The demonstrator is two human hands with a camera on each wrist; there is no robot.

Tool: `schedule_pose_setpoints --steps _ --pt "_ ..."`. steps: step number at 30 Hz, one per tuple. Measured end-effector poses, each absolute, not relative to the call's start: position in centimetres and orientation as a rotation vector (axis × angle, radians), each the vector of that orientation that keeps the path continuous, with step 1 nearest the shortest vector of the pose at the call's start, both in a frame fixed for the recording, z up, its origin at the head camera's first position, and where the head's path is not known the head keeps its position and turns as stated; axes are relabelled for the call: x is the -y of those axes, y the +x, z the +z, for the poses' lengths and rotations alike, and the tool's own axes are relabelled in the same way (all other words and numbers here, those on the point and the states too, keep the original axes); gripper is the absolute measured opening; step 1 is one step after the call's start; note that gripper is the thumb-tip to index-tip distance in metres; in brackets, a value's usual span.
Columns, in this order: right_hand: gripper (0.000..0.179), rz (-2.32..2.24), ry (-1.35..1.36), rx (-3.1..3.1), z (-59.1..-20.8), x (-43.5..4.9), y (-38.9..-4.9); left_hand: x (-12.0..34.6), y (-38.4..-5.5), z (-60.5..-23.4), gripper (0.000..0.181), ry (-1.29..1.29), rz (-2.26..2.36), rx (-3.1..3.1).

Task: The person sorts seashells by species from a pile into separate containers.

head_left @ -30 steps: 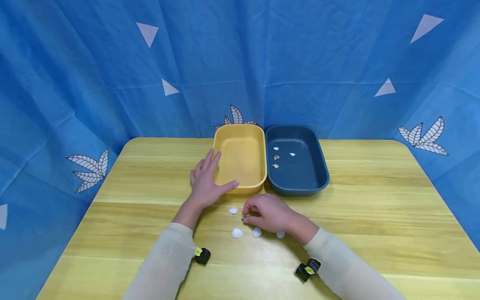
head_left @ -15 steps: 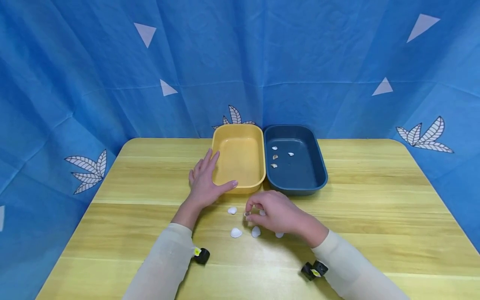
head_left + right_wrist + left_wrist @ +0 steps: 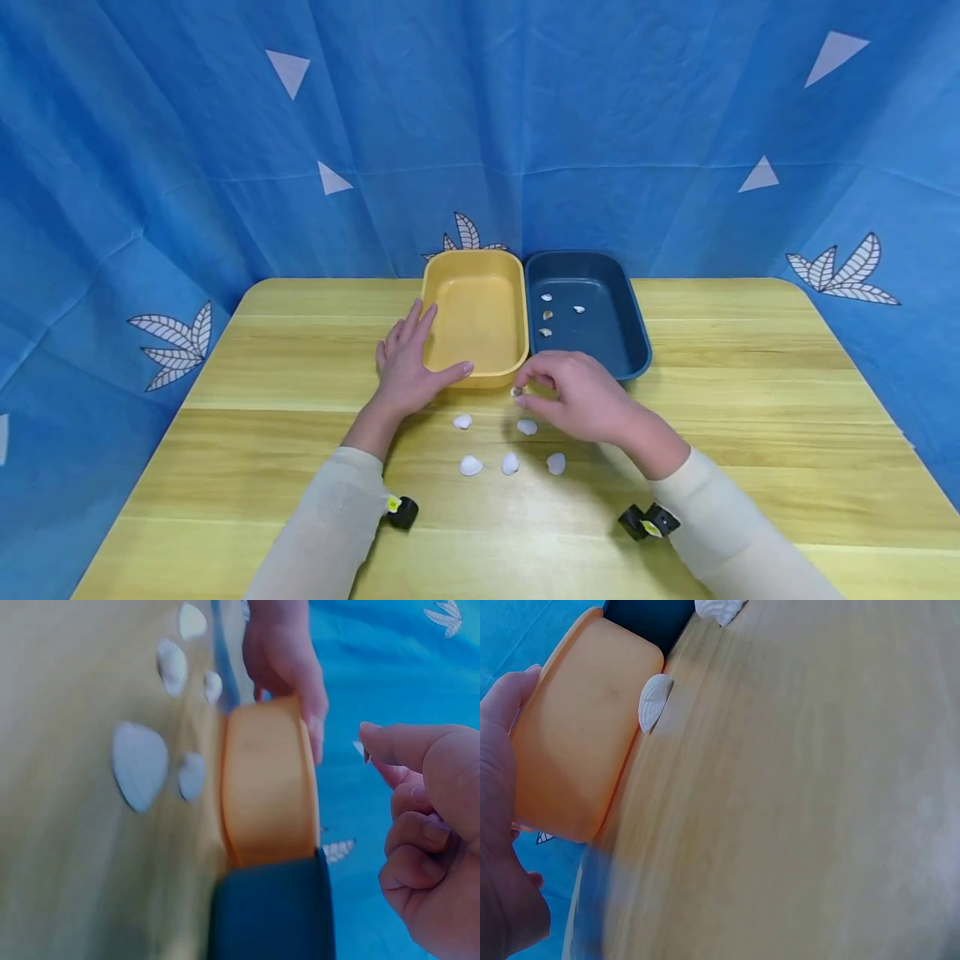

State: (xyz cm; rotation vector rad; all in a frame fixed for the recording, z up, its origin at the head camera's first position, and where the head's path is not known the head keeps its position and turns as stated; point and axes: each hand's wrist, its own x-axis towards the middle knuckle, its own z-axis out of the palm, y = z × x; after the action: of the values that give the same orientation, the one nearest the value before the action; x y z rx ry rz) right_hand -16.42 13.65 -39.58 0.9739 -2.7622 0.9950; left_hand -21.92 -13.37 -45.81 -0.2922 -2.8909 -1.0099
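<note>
Between thumb and forefinger, my right hand (image 3: 581,396) pinches a small brownish seashell (image 3: 517,392) just in front of the two basins. My left hand (image 3: 408,371) rests on the yellow basin (image 3: 480,329), fingers spread along its left side and thumb at the near rim. The right wrist view shows only a sliver of the pinched shell beside the fingertips. Several white seashells (image 3: 471,465) lie in two rows on the table below the hands. Inside the dark blue basin (image 3: 611,346) are several small shells (image 3: 547,315), mostly along its left part.
The two basins stand side by side at the back of the wooden table (image 3: 300,350), close to a blue curtain (image 3: 420,100). A black wrist camera (image 3: 403,512) sits on the left sleeve, and another (image 3: 649,522) on the right.
My right hand has lifted the small shell from among the white shells and carried it up and to the right, towards the basins. My left hand has stayed in place.
</note>
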Motion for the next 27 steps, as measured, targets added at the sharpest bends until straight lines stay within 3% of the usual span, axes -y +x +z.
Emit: schedule_pose_setpoints --steps 15,27 --pt "0.012 0.718 0.784 2.743 -39.3 -16.8 -18.8 13.6 -22.1 -46.1 0.107 -0.291 -1.02 2.886" --pt "0.01 0.784 0.634 2.755 -40.2 -19.5 -20.6 13.4 -22.0 -45.8 0.106 -0.297 -1.028 2.883"
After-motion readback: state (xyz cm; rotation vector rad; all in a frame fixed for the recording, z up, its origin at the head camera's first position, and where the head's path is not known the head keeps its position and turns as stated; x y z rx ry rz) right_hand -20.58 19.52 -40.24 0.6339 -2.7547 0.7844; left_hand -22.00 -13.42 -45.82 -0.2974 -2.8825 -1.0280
